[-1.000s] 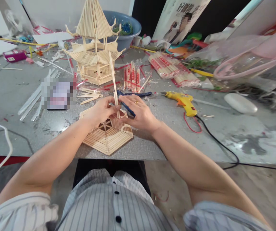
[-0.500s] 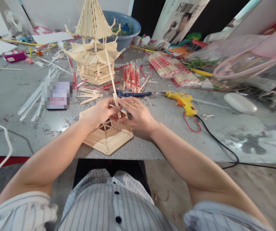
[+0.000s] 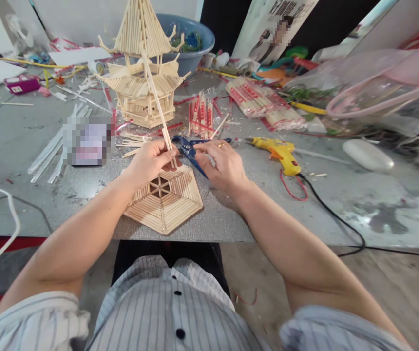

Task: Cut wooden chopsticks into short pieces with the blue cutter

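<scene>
My left hand [image 3: 154, 158] pinches a long thin wooden stick [image 3: 159, 108] together with a short stick [image 3: 165, 138]. The long one slants up and away, crossing in front of the wooden pagoda model [image 3: 145, 90]. A pair of blue pliers [image 3: 186, 147] is in my right hand [image 3: 224, 163], its head pointing left toward the sticks without cutting into them. My fingers curl over its handles and partly cover them. Below both hands lies a flat hexagonal stick panel [image 3: 163, 214] with an open spoked middle; my left hand hides its far left part.
A yellow glue gun [image 3: 282, 155] lies to the right, its black cord [image 3: 335, 219] running off the table edge. Loose short sticks [image 3: 132, 141], a blurred phone [image 3: 91, 144], packed stick bundles [image 3: 248, 97], a white mouse-shaped object [image 3: 367, 155] and a blue basin [image 3: 195, 58] surround the work.
My right hand has left the sticks, moved right and taken hold of the blue pliers, which have turned. My left hand still holds the sticks, now tilted further left.
</scene>
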`<state>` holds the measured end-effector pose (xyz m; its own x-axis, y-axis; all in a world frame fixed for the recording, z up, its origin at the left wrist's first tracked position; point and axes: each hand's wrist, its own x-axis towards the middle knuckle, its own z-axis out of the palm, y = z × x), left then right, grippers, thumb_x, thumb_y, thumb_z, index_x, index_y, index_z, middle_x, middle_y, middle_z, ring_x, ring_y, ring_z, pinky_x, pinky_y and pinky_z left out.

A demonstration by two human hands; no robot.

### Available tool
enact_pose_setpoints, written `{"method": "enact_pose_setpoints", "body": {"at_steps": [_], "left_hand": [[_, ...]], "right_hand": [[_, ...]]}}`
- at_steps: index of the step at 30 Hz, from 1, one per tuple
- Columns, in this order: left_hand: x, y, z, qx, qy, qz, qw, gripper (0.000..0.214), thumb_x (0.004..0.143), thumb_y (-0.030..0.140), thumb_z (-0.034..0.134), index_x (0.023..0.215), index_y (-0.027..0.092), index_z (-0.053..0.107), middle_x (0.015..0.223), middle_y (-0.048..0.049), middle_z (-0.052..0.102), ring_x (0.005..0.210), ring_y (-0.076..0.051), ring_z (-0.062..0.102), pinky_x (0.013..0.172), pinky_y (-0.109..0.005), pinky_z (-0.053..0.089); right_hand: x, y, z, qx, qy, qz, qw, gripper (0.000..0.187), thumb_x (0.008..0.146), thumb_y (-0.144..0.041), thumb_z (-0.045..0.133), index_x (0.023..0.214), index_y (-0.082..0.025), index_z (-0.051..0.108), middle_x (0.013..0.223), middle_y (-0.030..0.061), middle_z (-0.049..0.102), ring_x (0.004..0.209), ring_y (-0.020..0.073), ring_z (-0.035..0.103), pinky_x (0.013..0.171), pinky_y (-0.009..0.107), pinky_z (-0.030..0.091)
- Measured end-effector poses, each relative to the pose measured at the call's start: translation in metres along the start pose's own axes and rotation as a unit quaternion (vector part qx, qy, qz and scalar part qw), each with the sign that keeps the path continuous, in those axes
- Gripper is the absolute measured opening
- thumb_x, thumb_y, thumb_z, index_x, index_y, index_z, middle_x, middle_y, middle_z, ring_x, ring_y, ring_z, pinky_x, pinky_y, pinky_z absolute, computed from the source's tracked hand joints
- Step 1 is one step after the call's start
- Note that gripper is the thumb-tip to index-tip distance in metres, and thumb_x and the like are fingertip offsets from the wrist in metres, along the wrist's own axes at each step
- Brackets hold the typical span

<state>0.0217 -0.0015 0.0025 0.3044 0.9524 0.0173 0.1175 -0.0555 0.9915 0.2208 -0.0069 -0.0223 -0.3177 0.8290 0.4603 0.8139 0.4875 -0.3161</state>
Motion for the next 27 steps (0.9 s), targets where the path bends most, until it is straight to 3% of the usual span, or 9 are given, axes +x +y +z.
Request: {"method": "enact_pose_setpoints", "body": {"at_steps": [2, 4, 6, 9, 14, 17, 19, 22, 27], "left_hand": [[0.002, -0.001, -0.002, 0.030, 0.025, 0.010, 0.999, 0.011, 0.089, 0.020, 0.055, 0.079, 0.015, 0.058, 0.069, -0.0016, 0.066, 0.059, -0.008, 0.062, 0.063, -0.022, 0.052], [0.003, -0.004, -0.003, 0.056, 0.038, 0.022, 0.997, 0.013, 0.090, 0.020, 0.052, 0.079, 0.015, 0.056, 0.068, -0.0015, 0.065, 0.057, -0.008, 0.060, 0.059, -0.021, 0.050], [0.005, -0.007, -0.003, 0.090, 0.041, 0.045, 0.994, 0.015, 0.091, 0.021, 0.050, 0.078, 0.016, 0.054, 0.067, -0.0009, 0.063, 0.055, -0.008, 0.058, 0.058, -0.022, 0.049], [0.005, -0.012, -0.004, 0.158, 0.049, 0.107, 0.980, 0.019, 0.093, 0.025, 0.047, 0.077, 0.018, 0.052, 0.066, -0.0001, 0.061, 0.056, -0.009, 0.057, 0.059, -0.023, 0.047], [0.002, -0.014, -0.008, 0.267, 0.089, 0.205, 0.937, 0.024, 0.096, 0.032, 0.041, 0.078, 0.019, 0.051, 0.072, -0.0008, 0.063, 0.063, -0.011, 0.056, 0.065, -0.027, 0.044], [0.000, -0.012, -0.008, 0.251, 0.107, 0.208, 0.939, 0.029, 0.097, 0.037, 0.038, 0.080, 0.020, 0.054, 0.077, -0.0021, 0.064, 0.066, -0.011, 0.057, 0.069, -0.027, 0.045], [-0.001, -0.012, -0.009, 0.224, 0.128, 0.202, 0.945, 0.030, 0.098, 0.040, 0.038, 0.084, 0.020, 0.057, 0.080, -0.0026, 0.064, 0.070, -0.012, 0.058, 0.072, -0.027, 0.046], [0.002, -0.013, -0.012, 0.205, 0.175, 0.210, 0.940, 0.030, 0.097, 0.042, 0.040, 0.092, 0.020, 0.061, 0.084, -0.0033, 0.064, 0.074, -0.013, 0.058, 0.075, -0.028, 0.045], [0.009, -0.016, -0.016, 0.162, 0.186, 0.184, 0.952, 0.029, 0.094, 0.045, 0.047, 0.100, 0.021, 0.063, 0.084, -0.0028, 0.062, 0.084, -0.017, 0.059, 0.081, -0.031, 0.046]], "right_hand": [[0.003, -0.003, -0.008, -0.064, -0.078, 0.138, 0.985, 0.038, 0.093, -0.041, 0.041, 0.107, -0.019, 0.068, 0.107, 0.0113, 0.070, 0.104, 0.0285, 0.063, 0.087, 0.044, 0.048], [0.005, -0.006, -0.013, -0.111, -0.170, 0.210, 0.956, 0.036, 0.090, -0.044, 0.045, 0.102, -0.020, 0.069, 0.106, 0.0121, 0.070, 0.099, 0.0315, 0.065, 0.080, 0.044, 0.049], [0.007, -0.008, -0.013, -0.131, -0.225, 0.208, 0.943, 0.037, 0.088, -0.048, 0.048, 0.101, -0.020, 0.069, 0.106, 0.0127, 0.070, 0.097, 0.0329, 0.066, 0.077, 0.043, 0.049], [0.007, -0.009, -0.010, -0.137, -0.228, 0.188, 0.945, 0.033, 0.088, -0.042, 0.048, 0.101, -0.019, 0.068, 0.105, 0.0138, 0.071, 0.097, 0.0325, 0.066, 0.075, 0.041, 0.048], [0.006, -0.004, -0.008, -0.040, -0.148, 0.233, 0.960, 0.027, 0.088, -0.034, 0.049, 0.102, -0.018, 0.066, 0.098, 0.0122, 0.071, 0.090, 0.0272, 0.067, 0.072, 0.035, 0.046], [0.006, 0.001, -0.009, 0.130, -0.036, 0.251, 0.958, 0.016, 0.084, -0.033, 0.056, 0.089, -0.018, 0.062, 0.072, 0.0036, 0.067, 0.061, 0.0159, 0.061, 0.055, 0.027, 0.041], [0.005, 0.003, -0.009, 0.283, 0.038, 0.239, 0.928, 0.017, 0.082, -0.036, 0.061, 0.083, -0.020, 0.057, 0.056, -0.0039, 0.057, 0.041, 0.0094, 0.048, 0.042, 0.023, 0.034], [0.004, 0.005, -0.010, 0.450, 0.109, 0.191, 0.866, 0.030, 0.074, -0.045, 0.072, 0.080, -0.023, 0.052, 0.048, -0.0096, 0.050, 0.032, 0.0062, 0.039, 0.033, 0.021, 0.027], [0.003, 0.003, -0.013, 0.561, 0.128, 0.150, 0.804, 0.040, 0.068, -0.049, 0.077, 0.069, -0.025, 0.045, 0.043, -0.0109, 0.042, 0.030, 0.0062, 0.037, 0.032, 0.022, 0.029]]}}
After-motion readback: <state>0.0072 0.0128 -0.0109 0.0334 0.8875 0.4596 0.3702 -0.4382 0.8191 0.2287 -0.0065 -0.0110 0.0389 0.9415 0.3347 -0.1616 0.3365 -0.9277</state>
